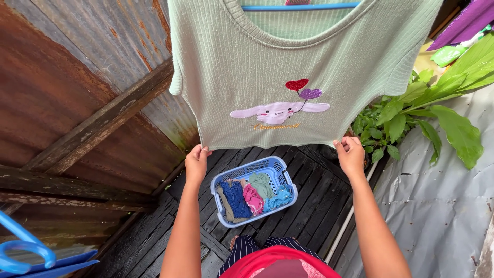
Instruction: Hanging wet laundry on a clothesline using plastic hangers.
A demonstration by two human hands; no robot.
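Both hands stretch the hem of a hanging pale green top.

The left hand (197, 162) and right hand (350, 154) each pinch a bottom corner of the top (288, 62) (a cartoon figure on its front), which hangs on a blue hanger (301, 6). Below the top, a blue laundry basket (280, 170) of clothes sits on the dark plank floor (319, 206).

One view only, head-worn, looking steeply down and forward from the wearer's own eye height. Both forearms run up from the bottom edge toward mid-frame. Closest thing: pale green ribbed knit top with a cartoon print (288, 72), hanging right before the lens, filling the upper centre. Far below, dark wooden slat floor (319, 206) and blue plastic laundry basket (272, 167). Rusty corrugated metal wall (67, 87) left, broad green leaves (442, 108) right
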